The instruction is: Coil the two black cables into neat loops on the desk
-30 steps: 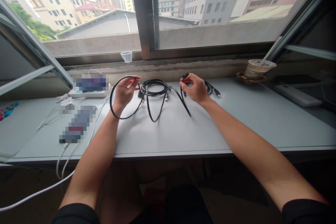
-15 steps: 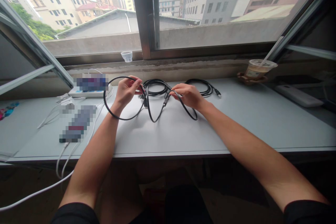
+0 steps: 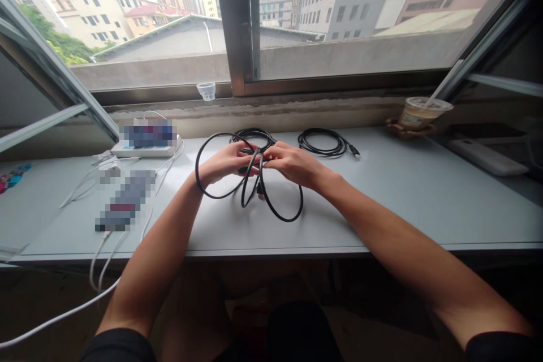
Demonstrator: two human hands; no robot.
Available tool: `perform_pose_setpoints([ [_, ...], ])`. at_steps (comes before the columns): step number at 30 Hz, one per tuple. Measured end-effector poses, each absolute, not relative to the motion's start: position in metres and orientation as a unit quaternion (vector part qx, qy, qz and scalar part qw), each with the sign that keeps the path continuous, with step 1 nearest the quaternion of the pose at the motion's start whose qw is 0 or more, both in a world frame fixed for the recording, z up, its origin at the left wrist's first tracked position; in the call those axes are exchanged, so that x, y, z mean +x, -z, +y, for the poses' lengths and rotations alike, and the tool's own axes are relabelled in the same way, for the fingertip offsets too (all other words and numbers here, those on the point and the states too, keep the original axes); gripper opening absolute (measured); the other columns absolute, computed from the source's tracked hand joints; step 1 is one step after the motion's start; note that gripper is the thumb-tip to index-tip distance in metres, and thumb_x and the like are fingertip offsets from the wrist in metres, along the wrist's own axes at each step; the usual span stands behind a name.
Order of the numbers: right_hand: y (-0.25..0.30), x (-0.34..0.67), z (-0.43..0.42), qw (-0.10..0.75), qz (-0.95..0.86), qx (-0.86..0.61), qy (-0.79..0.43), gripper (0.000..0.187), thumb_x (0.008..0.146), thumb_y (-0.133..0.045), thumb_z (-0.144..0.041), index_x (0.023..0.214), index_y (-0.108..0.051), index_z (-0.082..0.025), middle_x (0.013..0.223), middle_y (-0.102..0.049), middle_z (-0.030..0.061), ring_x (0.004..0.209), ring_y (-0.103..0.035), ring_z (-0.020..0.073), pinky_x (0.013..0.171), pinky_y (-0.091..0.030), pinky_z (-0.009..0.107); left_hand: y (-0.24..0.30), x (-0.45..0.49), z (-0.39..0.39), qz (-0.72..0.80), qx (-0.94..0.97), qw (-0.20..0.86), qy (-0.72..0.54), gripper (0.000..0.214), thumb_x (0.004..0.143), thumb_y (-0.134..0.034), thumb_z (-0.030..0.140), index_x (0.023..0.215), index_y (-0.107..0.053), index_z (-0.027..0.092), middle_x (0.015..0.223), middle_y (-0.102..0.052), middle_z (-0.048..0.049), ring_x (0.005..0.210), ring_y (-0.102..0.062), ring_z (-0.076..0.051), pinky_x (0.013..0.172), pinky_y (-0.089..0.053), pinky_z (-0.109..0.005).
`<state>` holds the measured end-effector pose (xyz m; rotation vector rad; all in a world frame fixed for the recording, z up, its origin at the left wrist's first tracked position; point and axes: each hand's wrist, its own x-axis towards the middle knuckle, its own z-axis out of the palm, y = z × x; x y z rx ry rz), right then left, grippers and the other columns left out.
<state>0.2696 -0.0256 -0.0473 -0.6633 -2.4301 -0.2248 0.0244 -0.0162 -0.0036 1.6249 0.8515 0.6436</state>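
A clear cup [image 3: 206, 91] stands on the sill [image 3: 318, 103] below the window [image 3: 237, 28], with buildings [image 3: 343, 0] outside. At the desk's [image 3: 403, 198] left, one pixelated item [image 3: 149, 134] lies on a white power strip [image 3: 146, 151], another [image 3: 123, 203] nearer the front. Back right, a drink [image 3: 418, 114] with a straw sits in a brown holder [image 3: 393, 126].

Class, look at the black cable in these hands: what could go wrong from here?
1. The held cable hangs in loose, uneven loops; if the left hand or right hand slackens, they might spring apart.
2. A dangling plug could snag in a loop.
3. One coiled cable appears just behind the hands, so it may get caught up.
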Motion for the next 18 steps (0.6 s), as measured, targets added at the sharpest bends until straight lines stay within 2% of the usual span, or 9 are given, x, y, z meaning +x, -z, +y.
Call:
perform_pose_setpoints([
  [3, 0.049, 0.269, -0.029, 0.312, -0.911, -0.268, 0.03, 0.036, 0.094, -0.059, -0.005, 0.103, -0.085, -0.028, 0.123, -0.074, 0.0094, 0.111, -0.064, 0.0278, 0.089, -0.061, 0.042, 0.006, 0.023, -0.015, 0.342, 0.699, 0.576, -0.252, 0.06, 0.07, -0.098, 0.042, 0.119, -0.072, 0.017, 0.098, -0.081, -0.0123, 0.086, -0.081, -0.025, 0.071, -0.065, -0.029],
  [6, 0.05, 0.268, -0.031, 0.32, -0.884, -0.336, -0.064, 0.015, 0.091, -0.072, -0.023, 0.092, -0.086, -0.025, 0.132, -0.071, 0.0109, 0.119, -0.064, 0.0327, 0.102, -0.057, 0.05, 0.008, 0.028, -0.016, 0.338, 0.694, 0.575, -0.271, 0.058, 0.071, -0.097, 0.041, 0.116, -0.074, 0.013, 0.097, -0.081, -0.0122, 0.084, -0.08, -0.022, 0.075, -0.065, -0.03],
  [7, 0.05, 0.267, -0.032, 0.32, -0.868, -0.366, -0.103, 0.015, 0.091, -0.074, -0.032, 0.088, -0.086, -0.024, 0.133, -0.071, 0.0117, 0.121, -0.064, 0.0343, 0.105, -0.054, 0.052, 0.009, 0.031, -0.017, 0.338, 0.689, 0.574, -0.284, 0.059, 0.072, -0.096, 0.042, 0.118, -0.073, 0.012, 0.097, -0.081, -0.0125, 0.084, -0.08, -0.022, 0.077, -0.065, -0.031],
  [9, 0.048, 0.266, -0.031, 0.324, -0.833, -0.405, -0.192, 0.028, 0.09, -0.076, -0.047, 0.084, -0.086, -0.022, 0.134, -0.071, 0.013, 0.122, -0.065, 0.0354, 0.108, -0.051, 0.051, 0.008, 0.036, -0.019, 0.329, 0.675, 0.583, -0.312, 0.065, 0.075, -0.094, 0.041, 0.127, -0.069, 0.01, 0.099, -0.082, -0.0138, 0.087, -0.08, -0.024, 0.083, -0.065, -0.034],
  [12, 0.042, 0.266, -0.03, 0.346, -0.792, -0.382, -0.326, 0.033, 0.086, -0.078, -0.052, 0.081, -0.086, -0.02, 0.13, -0.073, 0.0118, 0.122, -0.065, 0.033, 0.105, -0.051, 0.043, 0.006, 0.038, -0.023, 0.295, 0.65, 0.62, -0.326, 0.076, 0.076, -0.094, 0.037, 0.138, -0.063, 0.009, 0.109, -0.081, -0.0176, 0.095, -0.081, -0.028, 0.093, -0.064, -0.042],
  [15, 0.035, 0.27, -0.031, 0.357, -0.768, -0.337, -0.411, 0.038, 0.083, -0.08, -0.054, 0.071, -0.083, -0.019, 0.112, -0.077, 0.0107, 0.111, -0.067, 0.0284, 0.097, -0.051, 0.037, 0.004, 0.034, -0.024, 0.272, 0.629, 0.656, -0.317, 0.073, 0.078, -0.092, 0.035, 0.141, -0.063, 0.01, 0.119, -0.079, -0.0207, 0.104, -0.08, -0.03, 0.098, -0.062, -0.044],
  [18, 0.032, 0.274, -0.034, 0.365, -0.727, -0.331, -0.478, 0.045, 0.079, -0.082, -0.058, 0.059, -0.076, -0.018, 0.075, -0.069, 0.0073, 0.077, -0.061, 0.0197, 0.074, -0.048, 0.033, 0.002, 0.029, -0.024, 0.253, 0.622, 0.675, -0.306, 0.065, 0.081, -0.089, 0.031, 0.138, -0.067, 0.01, 0.128, -0.077, -0.0226, 0.113, -0.078, -0.032, 0.101, -0.059, -0.042],
])
